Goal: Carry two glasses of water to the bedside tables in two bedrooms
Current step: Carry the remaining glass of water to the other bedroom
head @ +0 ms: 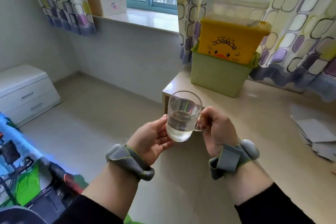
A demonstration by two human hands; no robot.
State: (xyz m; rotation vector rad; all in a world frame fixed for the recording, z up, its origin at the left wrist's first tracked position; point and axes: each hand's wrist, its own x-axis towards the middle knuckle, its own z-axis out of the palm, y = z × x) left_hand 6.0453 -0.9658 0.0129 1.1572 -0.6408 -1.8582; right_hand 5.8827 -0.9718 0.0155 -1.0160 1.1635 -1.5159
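Above the floor, both hands [183, 132] cupping glass [182, 116]

Yellow bin [234, 40] in green bin [221, 76]; curtains [300, 14] patterned with purple squares.

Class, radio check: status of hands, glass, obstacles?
Both hands on glass: left hand cupping, right hand at handle. Half full, upright. White bedside drawers ahead-left; floor clear.

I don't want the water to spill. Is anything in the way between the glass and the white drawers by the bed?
Nothing visible is. The glass mug, held by the left hand and right hand, has only bare floor between it and the white bedside drawers.
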